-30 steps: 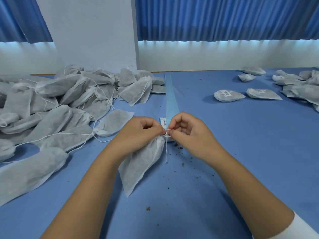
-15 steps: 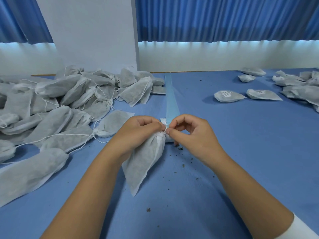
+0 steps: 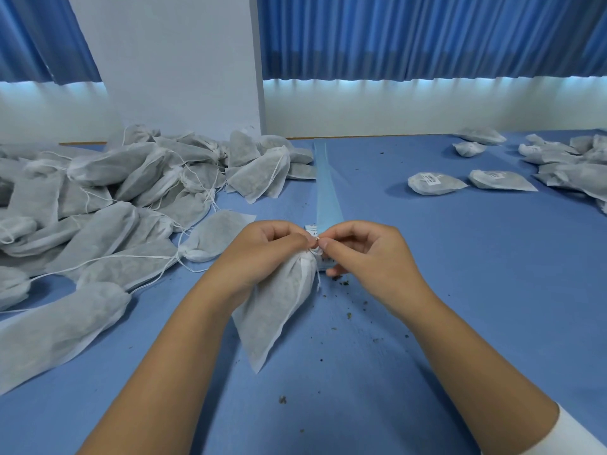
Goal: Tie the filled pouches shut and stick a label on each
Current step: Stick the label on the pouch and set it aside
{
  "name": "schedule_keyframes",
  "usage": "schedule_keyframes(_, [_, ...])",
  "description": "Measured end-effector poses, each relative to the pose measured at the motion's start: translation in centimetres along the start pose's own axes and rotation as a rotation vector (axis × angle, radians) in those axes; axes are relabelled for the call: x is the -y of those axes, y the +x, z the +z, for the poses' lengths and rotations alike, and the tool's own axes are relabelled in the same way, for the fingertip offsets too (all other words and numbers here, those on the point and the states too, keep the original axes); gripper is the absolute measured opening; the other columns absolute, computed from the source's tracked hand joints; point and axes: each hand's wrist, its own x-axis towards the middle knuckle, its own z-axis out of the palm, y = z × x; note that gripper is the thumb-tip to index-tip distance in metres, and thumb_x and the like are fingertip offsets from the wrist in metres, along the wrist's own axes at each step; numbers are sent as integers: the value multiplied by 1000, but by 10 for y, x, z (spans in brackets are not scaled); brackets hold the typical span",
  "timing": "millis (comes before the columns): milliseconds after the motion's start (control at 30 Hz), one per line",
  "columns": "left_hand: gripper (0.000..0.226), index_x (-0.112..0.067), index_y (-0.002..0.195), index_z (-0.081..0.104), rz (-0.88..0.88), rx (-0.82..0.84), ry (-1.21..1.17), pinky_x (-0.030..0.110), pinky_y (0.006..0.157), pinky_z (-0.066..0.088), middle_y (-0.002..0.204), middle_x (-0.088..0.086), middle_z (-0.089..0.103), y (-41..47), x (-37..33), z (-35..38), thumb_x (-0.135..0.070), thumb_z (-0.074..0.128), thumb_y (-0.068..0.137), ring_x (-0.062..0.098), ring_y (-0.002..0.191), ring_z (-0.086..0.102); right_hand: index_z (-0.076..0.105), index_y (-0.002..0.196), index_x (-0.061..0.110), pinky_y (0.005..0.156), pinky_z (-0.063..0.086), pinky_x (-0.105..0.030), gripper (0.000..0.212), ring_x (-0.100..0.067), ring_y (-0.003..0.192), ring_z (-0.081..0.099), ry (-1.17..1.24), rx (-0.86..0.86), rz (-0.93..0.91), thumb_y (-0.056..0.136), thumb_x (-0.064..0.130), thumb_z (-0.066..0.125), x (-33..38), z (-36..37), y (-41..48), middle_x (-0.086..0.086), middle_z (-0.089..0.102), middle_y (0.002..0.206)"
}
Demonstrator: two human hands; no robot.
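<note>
A filled white fabric pouch [image 3: 274,310] lies on the blue table in front of me, its gathered neck pointing away. My left hand [image 3: 262,251] grips that neck. My right hand [image 3: 364,254] pinches the white drawstring [image 3: 316,249] right at the neck, fingertips touching those of the left hand. A short loose end of string hangs down beside the pouch. A pale blue label strip [image 3: 326,192] runs away from my hands, with a white printed label [image 3: 310,228] partly hidden behind my fingers.
A large heap of untied pouches [image 3: 108,198] with trailing strings covers the left of the table. Labelled pouches [image 3: 433,183] lie at the right, more in a pile [image 3: 571,162] at the far right. Dark crumbs [image 3: 345,284] dot the cloth near my hands.
Both hands lifted the pouch's neck slightly and drew closer together. The string end that hung free a second ago is now shorter, taken up at the neck.
</note>
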Motion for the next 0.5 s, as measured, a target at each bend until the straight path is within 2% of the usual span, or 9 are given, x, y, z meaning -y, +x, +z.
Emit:
schedule_keyframes(100, [14,-21,75,76,-8,18,12,28,91,46,90,2,76,-1,-1,0,-18,69,87,5,87,65,71,85,9,67,55,-21,8,-10,70,66,41,15,29,90,5,66,-1,-1,2,0,72,76])
schedule_keyframes(167, [18,-23,75,76,-1,61,21,25,88,44,87,-5,76,-2,-1,0,-18,66,90,1,86,66,69,87,8,73,54,-22,7,-11,71,66,47,38,31,91,5,63,-1,-1,3,-2,72,78])
schedule_keyframes(233, [13,-25,76,74,-2,110,28,23,89,43,90,-9,75,-3,-2,1,-24,68,87,0,88,66,68,88,9,76,54,-23,8,-11,72,66,42,49,23,92,5,62,-1,-1,3,-2,71,79])
schedule_keyframes(300, [10,-29,73,73,-13,133,44,23,89,43,89,-10,74,-3,-2,1,-33,68,81,0,88,64,67,88,9,76,54,-23,8,-11,72,65,43,51,18,92,4,62,-1,-1,3,-1,71,77])
schedule_keyframes(400, [16,-24,77,69,-28,108,48,27,85,41,84,-6,70,0,-1,0,-24,65,92,8,83,60,66,88,10,71,52,-19,9,-10,70,65,38,47,7,93,4,61,0,1,2,2,71,76])
schedule_keyframes(500, [15,-18,84,65,-51,174,12,22,79,47,91,-1,76,-1,-1,0,-19,57,97,8,83,67,66,88,12,68,50,-16,11,-6,70,65,-24,44,-37,93,5,61,1,1,1,7,70,74])
